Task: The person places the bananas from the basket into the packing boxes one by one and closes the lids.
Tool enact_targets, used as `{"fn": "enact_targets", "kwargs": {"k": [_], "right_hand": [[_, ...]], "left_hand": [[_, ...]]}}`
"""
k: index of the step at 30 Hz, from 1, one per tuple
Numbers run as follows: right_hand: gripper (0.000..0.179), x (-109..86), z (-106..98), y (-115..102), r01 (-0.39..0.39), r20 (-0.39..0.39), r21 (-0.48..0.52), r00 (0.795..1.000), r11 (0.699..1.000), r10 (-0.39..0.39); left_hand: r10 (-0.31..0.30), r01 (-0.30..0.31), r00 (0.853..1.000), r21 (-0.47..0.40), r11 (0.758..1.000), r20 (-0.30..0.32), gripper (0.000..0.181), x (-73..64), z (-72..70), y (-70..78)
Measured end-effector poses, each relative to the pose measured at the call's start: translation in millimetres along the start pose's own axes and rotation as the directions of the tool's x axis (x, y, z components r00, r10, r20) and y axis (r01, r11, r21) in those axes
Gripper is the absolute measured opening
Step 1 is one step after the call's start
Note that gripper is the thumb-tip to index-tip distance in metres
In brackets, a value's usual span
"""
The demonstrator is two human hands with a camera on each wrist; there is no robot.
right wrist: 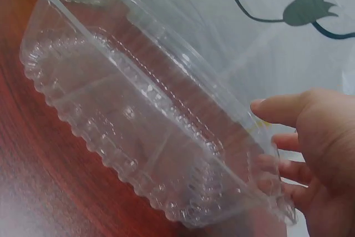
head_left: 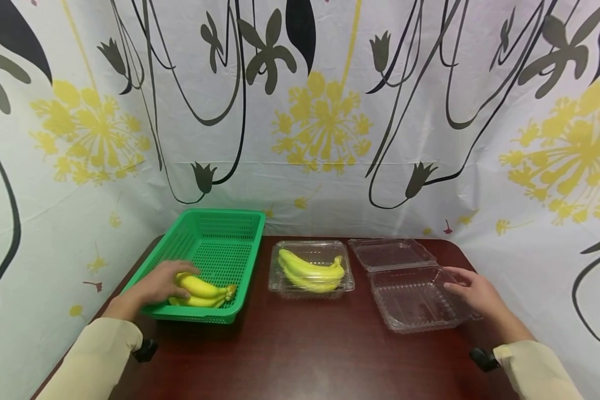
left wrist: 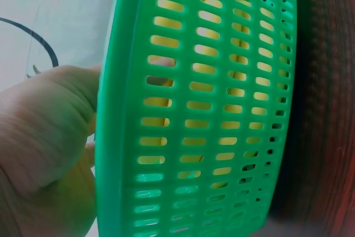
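Yellow bananas (head_left: 202, 289) lie in a bunch at the near end of a green slotted basket (head_left: 252, 261). My left hand (head_left: 162, 280) reaches over the basket's left rim and holds the bunch at its left end, thumb and fingers around it. In the left wrist view, the basket wall (left wrist: 119, 109) hides the fingertips, and yellow shows through its slots. At the right, my right hand (head_left: 472, 289) is at the right side of an open clear plastic clamshell box (head_left: 410, 297). Its fingers (right wrist: 288, 170) are loosely extended at the box's edge, some overlapping the clear wall.
Between the basket and the open box stands a closed clear clamshell (head_left: 311, 250) with bananas inside. The open box's lid (head_left: 392, 253) lies folded back towards the wall. Everything stands on a dark red-brown table (head_left: 305, 350), backed by a flower-patterned cloth (head_left: 320, 194).
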State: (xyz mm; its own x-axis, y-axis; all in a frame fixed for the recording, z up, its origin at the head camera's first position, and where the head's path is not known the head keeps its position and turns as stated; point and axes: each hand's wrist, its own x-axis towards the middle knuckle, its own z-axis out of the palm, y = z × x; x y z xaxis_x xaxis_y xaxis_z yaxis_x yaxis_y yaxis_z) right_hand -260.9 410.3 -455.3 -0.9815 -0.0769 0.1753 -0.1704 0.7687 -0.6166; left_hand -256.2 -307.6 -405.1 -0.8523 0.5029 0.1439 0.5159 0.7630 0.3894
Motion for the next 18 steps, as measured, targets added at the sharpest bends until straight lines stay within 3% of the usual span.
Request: {"fn": "enact_targets", "kwargs": {"k": [3,10,13,18], "right_hand": [[0.047,-2.6,-1,3,-0.025,0.012,0.033,1.000,0.999,0.024],[0.044,-10.2,1,10,-0.030,0.030,0.115,0.999,0.993,0.027],[0.044,-13.8,2,13,-0.061,0.052,0.193,0.997,0.979,0.052],[0.045,-16.9,5,19,-0.125,0.097,0.325,0.990,0.937,0.099]], "left_hand": [[-0.021,0.021,1.000,0.028,0.999,0.006,0.044,-0.9,-1.2,1.1],[-0.140,0.136,0.989,0.091,0.987,0.039,0.040,-4.2,-5.0,2.5],[-0.166,0.161,0.985,0.095,0.982,0.048,0.038,-5.1,-6.6,2.2],[-0.159,0.157,0.987,0.085,0.984,0.023,0.036,-7.3,-8.1,1.5]]}}
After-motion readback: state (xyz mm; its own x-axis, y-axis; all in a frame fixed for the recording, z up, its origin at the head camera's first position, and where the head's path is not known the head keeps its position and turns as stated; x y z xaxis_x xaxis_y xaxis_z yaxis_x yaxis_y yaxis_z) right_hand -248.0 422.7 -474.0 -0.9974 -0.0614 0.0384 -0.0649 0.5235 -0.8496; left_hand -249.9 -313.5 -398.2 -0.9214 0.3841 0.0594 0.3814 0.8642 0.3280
